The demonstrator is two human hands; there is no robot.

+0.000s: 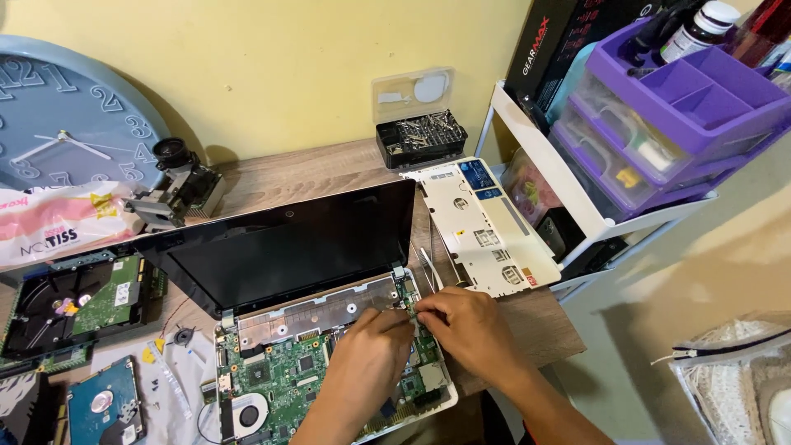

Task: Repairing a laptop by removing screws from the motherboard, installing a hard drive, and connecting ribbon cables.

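Observation:
An opened small laptop lies on the wooden desk (329, 169), its black screen (288, 243) tilted up and its green circuit board (284, 375) bare, with a round fan (247, 412) at the front left. My left hand (362, 363) rests on the board's middle, fingers pointing to the right rear corner. My right hand (465, 330) meets it there, fingertips pinched on a small part near the hinge; what they pinch is hidden. The white laptop cover (486, 227) lies upside down to the right of the screen.
An open box of screwdriver bits (420, 136) stands at the back. A grey wall clock (58, 115), a small camera part (177, 185), bare hard drives (74, 301) and another drive (103, 408) crowd the left. A white rack with purple drawers (659, 115) stands at the right.

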